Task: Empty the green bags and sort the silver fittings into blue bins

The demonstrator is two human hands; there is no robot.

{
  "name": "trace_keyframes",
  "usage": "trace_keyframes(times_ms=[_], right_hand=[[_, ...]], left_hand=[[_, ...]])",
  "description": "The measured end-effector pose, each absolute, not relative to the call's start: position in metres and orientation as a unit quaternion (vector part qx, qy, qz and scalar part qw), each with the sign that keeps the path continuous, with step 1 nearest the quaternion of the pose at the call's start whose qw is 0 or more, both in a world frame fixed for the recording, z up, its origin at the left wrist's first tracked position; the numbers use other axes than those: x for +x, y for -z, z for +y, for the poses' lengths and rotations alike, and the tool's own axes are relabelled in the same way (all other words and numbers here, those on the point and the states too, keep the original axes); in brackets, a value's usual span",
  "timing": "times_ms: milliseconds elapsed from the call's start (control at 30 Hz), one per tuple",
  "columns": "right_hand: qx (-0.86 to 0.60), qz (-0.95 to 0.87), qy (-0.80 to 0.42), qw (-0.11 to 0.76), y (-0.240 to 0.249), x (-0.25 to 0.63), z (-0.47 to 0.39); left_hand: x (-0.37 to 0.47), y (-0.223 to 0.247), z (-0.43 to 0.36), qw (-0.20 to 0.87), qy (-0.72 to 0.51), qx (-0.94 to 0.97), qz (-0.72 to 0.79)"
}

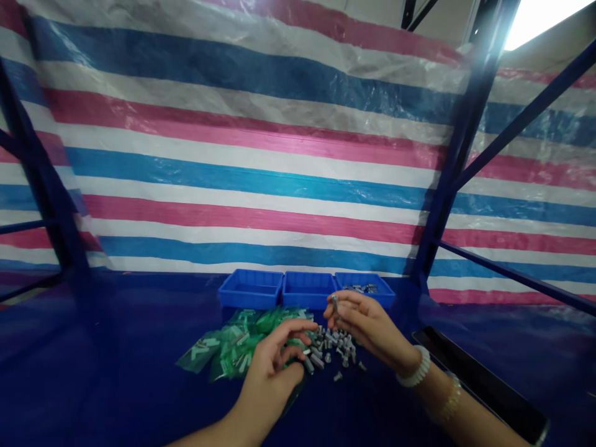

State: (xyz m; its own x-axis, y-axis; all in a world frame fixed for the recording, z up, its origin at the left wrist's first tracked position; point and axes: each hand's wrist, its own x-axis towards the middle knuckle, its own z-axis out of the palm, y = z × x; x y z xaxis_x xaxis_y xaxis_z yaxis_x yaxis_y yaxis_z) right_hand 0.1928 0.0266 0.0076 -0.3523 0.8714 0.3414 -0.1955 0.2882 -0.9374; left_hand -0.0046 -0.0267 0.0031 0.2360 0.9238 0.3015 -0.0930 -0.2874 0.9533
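Note:
My right hand (367, 323) is raised over the pile, its fingertips pinching a small silvery screw-like part (334, 302). To the left, my left hand (274, 366) hovers with fingers curved and apart, and I see nothing held between them. Below and between the hands lies a loose heap of small metal screws (345, 355), with a few longer metal pieces (316, 360) by the left fingertips. Green-tinted plastic bags (233, 347) with small pale pieces inside lie behind and left of my left hand, which partly hides them.
Three blue bins stand in a row at the back: the left bin (251, 300), the middle bin (305, 302) and the right bin (384, 297), which has metal parts inside. A dark flat device (484, 385) lies right of my forearm. Blue frame posts (447, 186) flank the blue tabletop (116, 372).

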Motion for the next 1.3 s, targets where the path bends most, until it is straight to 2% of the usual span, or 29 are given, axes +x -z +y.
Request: trace_keyframes(times_ms=[100, 167, 233, 433, 567, 633, 900, 1300], right_hand=[[-0.391, -0.702, -0.26, 0.535, -0.011, 0.22, 0.051], [-0.476, -0.726, -0.04, 0.495, -0.009, 0.238, 0.071], [-0.505, -0.725, 0.002, 0.468, -0.006, 0.251, 0.087], [-0.504, -0.773, -0.014, 0.384, 0.001, 0.244, 0.082], [-0.426, -0.861, -0.072, 0.267, 0.004, 0.218, 0.053], [-0.415, -0.875, -0.078, 0.236, 0.007, 0.208, 0.043], [-0.519, -0.835, -0.041, 0.176, 0.016, 0.189, 0.034], [-0.546, -0.816, -0.011, 0.19, 0.023, 0.184, 0.034]], left_hand=[[-0.005, -0.001, -0.025, 0.486, -0.513, 0.61, 0.359], [-0.005, -0.001, -0.025, 0.478, -0.512, 0.614, 0.362], [-0.005, -0.002, -0.026, 0.471, -0.511, 0.62, 0.364], [-0.005, -0.003, -0.023, 0.452, -0.494, 0.638, 0.381], [-0.005, -0.004, -0.019, 0.447, -0.491, 0.632, 0.399], [-0.004, -0.005, -0.019, 0.441, -0.498, 0.629, 0.402], [-0.005, -0.005, -0.019, 0.451, -0.498, 0.619, 0.406], [-0.004, -0.006, -0.021, 0.438, -0.501, 0.633, 0.395]])
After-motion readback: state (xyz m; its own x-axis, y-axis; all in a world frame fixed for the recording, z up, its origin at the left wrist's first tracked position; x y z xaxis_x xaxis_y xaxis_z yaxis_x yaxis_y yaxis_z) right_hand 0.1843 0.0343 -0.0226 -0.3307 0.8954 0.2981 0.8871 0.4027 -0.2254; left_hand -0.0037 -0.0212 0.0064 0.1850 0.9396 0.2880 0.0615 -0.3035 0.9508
